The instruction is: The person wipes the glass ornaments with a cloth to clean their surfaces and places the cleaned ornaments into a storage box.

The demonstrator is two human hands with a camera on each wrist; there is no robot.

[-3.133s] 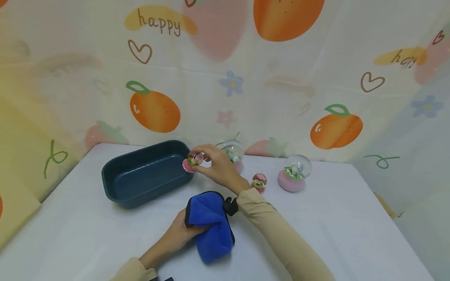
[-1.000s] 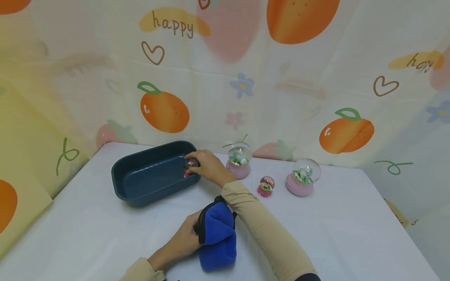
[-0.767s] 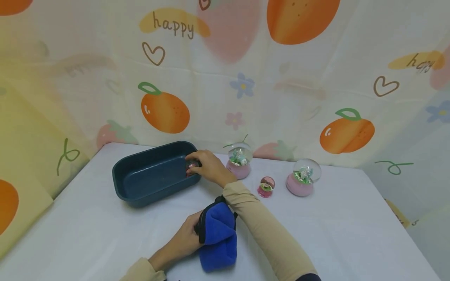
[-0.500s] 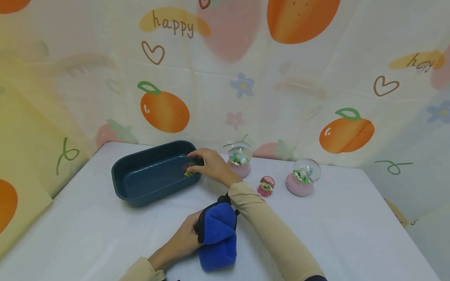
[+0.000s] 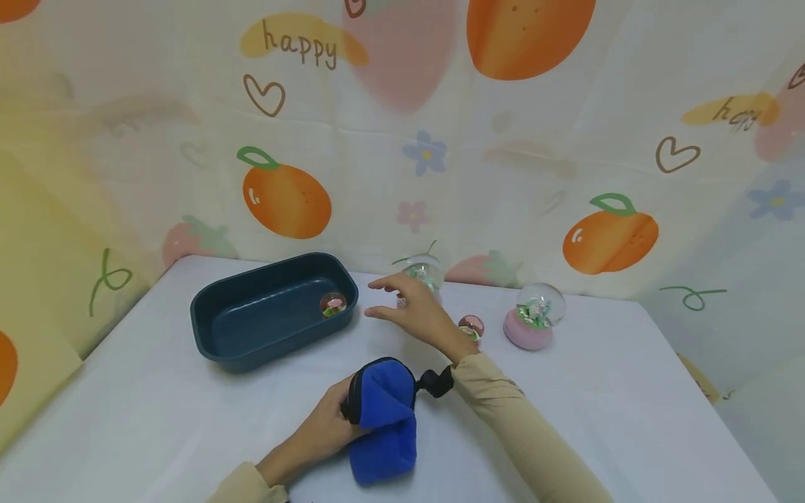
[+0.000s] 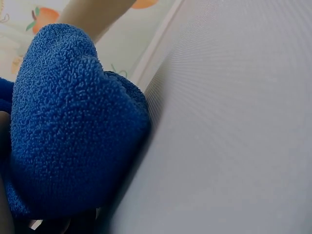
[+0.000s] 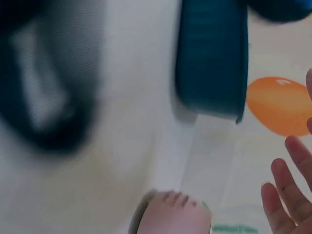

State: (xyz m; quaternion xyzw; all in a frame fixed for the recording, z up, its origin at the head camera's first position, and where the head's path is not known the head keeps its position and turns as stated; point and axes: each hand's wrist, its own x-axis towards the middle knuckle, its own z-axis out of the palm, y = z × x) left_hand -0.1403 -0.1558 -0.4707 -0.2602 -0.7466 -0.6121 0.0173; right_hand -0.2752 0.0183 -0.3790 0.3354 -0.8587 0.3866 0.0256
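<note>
My left hand [image 5: 323,423] grips a folded blue cloth [image 5: 385,447] with black edging, close over the white table. The cloth's fluffy side [image 6: 73,117] fills much of the left wrist view. My right hand [image 5: 418,311] holds nothing, its fingers and thumb spread apart, just right of a dark teal tub [image 5: 251,356]. Inside the tub's right end sits a small snow globe [image 5: 332,305]. A larger snow globe [image 5: 423,269] stands partly hidden behind the right hand. Another small pink globe [image 5: 471,325] is partly covered by the right wrist. Fingers [image 7: 287,204] appear in the right wrist view.
A second large snow globe [image 5: 530,330] with a pink base stands farther right. A fruit-printed curtain [image 5: 503,175] hangs behind the table's far edge. The right wrist view shows the tub's outer side [image 7: 212,63] and a pink globe base [image 7: 173,214].
My right hand has let go of the small snow globe inside the tub and moved out to the right, fingers opened. The left hand still holds the cloth in nearly the same place.
</note>
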